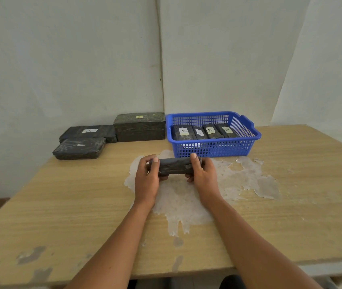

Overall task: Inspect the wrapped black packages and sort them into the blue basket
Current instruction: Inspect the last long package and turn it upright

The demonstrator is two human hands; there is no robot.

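Hands are holding one wrapped package (174, 166) by its ends: your left hand (147, 180) and right hand (202, 177) are curling around it, no label showing. At 1 o'clock, the blue basket (247, 132) is already keeping four packages (204, 131) marked "A". At 10 to 11 o'clock, three bigger packages (111, 135) are waiting; the two farther ones seem marked "A".

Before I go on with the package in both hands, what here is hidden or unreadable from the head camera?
- Held package: any label, and both ends, covered by the left hand and right hand.
- Blue basket: four labelled packages show; the mesh front wall obscures what lies below them.
- Front flat package: its small label is too small to read.
- Large box: top label too small to read.
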